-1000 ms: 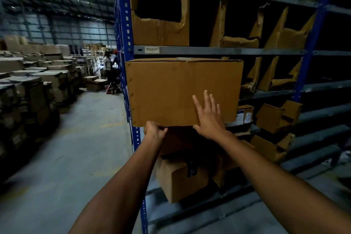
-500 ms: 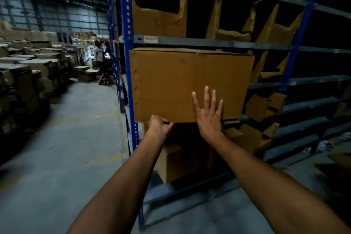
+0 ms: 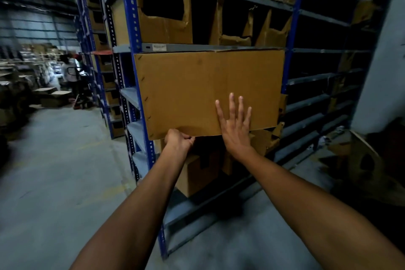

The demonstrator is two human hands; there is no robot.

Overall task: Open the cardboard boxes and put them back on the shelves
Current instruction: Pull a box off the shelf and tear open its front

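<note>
Around: cut boxes (image 3: 164, 26) on the shelf above the hands; low box (image 3: 197, 173) beneath them; blue post (image 3: 131, 28) up-left of the left hand.
Box (image 3: 208, 92): at the rack front, broad face outward, long axis level.
Left hand (image 3: 178, 141): grips its bottom edge.
Right hand (image 3: 235, 129): flat on its face, fingers spread.

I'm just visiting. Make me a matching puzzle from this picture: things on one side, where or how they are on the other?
1 left hand
2 right hand
3 large box
4 shelf post

a blue
b flat against the box front
c gripping the box's bottom edge
d closed, brown

Pairs: 1-c, 2-b, 3-d, 4-a
</note>
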